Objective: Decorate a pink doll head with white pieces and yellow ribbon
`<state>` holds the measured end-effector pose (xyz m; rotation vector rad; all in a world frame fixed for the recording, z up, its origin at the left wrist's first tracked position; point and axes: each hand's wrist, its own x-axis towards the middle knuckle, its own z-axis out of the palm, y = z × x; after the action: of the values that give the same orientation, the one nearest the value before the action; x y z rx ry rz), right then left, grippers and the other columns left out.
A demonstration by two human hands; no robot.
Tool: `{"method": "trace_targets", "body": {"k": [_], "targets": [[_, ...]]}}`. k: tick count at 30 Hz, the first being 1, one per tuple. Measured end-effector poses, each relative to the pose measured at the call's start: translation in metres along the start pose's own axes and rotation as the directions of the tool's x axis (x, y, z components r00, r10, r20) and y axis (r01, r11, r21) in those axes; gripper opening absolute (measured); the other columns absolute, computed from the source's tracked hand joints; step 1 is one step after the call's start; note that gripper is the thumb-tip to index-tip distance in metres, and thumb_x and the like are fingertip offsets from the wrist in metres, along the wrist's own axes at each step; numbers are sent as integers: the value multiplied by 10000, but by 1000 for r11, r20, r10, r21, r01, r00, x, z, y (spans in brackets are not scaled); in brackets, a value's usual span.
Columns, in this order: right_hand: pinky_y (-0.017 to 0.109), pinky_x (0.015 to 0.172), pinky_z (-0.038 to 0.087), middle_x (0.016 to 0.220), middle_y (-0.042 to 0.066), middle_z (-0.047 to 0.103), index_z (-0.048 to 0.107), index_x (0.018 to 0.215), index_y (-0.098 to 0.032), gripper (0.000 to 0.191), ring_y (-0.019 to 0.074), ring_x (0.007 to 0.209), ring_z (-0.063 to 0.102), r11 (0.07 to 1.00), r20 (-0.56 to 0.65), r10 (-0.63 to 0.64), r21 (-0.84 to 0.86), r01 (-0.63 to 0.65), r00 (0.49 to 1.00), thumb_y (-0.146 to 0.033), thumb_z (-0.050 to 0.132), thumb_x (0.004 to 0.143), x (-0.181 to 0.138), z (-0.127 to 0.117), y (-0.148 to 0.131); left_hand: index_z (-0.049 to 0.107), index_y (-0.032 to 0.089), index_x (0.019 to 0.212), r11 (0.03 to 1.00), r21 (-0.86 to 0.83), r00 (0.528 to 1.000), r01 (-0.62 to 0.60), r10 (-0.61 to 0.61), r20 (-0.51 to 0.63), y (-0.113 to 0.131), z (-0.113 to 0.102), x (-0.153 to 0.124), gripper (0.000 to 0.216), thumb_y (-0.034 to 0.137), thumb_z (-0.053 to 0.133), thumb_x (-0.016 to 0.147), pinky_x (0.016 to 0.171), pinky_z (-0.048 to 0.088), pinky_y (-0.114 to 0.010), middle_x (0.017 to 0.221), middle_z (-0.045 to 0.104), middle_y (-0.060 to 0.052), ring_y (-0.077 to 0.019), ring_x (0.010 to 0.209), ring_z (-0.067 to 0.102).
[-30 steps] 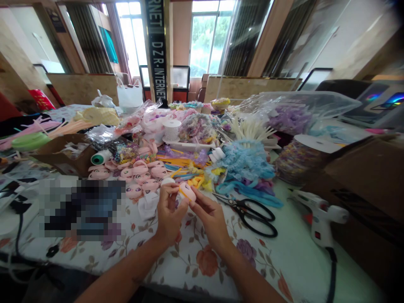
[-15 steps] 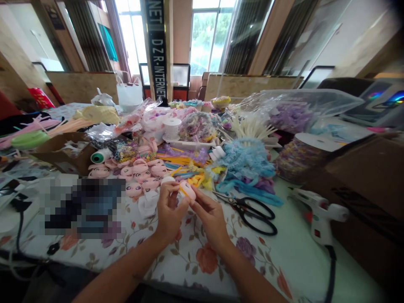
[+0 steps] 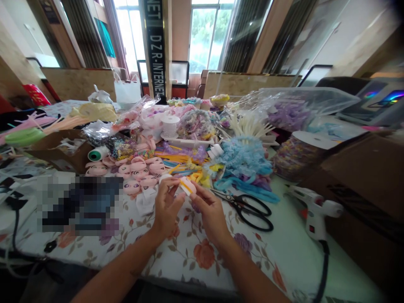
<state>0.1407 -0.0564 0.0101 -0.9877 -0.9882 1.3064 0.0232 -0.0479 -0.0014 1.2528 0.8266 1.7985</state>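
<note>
In the head view, the person's two hands meet above the table (image 3: 132,248), inward from the middle of its near edge. Between their fingertips is a small pink piece (image 3: 189,185) with a yellow strip (image 3: 185,187) along it. The right hand (image 3: 211,210) pinches the right end of the piece between thumb and fingers. The left hand (image 3: 166,206) has its fingertips at the left end, its thumb apart below; I cannot tell whether it grips.

Just beyond the left hand, toward the left edge, pink doll heads (image 3: 139,173) with printed eyes lie in a cluster, and a white cloth (image 3: 146,203) lies nearer the near edge. Black-handled scissors (image 3: 252,210) lie to the right of the right hand, blades toward it. Nearer the right edge is a white glue gun (image 3: 315,210), beside a large cardboard box (image 3: 366,181).

Toward the far edge, blue ruffled trim (image 3: 243,158) is heaped beyond the scissors, and a white spool (image 3: 170,126) stands among plastic bags (image 3: 139,113). Nearer the left edge, a green-ended thread cone (image 3: 98,154) lies beside a small open carton (image 3: 59,153).
</note>
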Motion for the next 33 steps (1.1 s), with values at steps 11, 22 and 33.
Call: {"method": "trace_targets", "body": {"k": [11, 22, 33], "targets": [[347, 786, 508, 973, 10, 718, 659, 1143, -279, 455, 213, 895, 630, 1000, 0, -24, -13, 24, 1000, -292, 724, 693, -3, 3, 2, 631, 215, 870, 998, -49, 995, 46, -50, -82, -4, -2, 1, 213, 395, 519, 851, 920, 465, -363, 1003, 562, -54, -207, 1066, 546], [380, 801, 529, 1028, 25, 718, 636, 1179, -270, 470, 256, 979, 630, 998, 4, -40, -53, 40, 999, -336, 713, 719, -2, 1, 4, 569, 215, 912, 999, 9, 999, 38, -38, -35, 2, 4, 0, 225, 201, 659, 707, 880, 493, -335, 1033, 519, -48, -209, 1083, 542], [477, 1021, 388, 1189, 26, 656, 612, 1195, -263, 477, 291, 1163, 552, 996, 50, -65, -65, 68, 997, -317, 711, 731, -5, 4, 5, 532, 218, 907, 997, 75, 996, -33, 39, -81, -1, 5, -5, 226, 144, 623, 715, 862, 499, -314, 1059, 503, -42, -188, 1070, 549]]}}
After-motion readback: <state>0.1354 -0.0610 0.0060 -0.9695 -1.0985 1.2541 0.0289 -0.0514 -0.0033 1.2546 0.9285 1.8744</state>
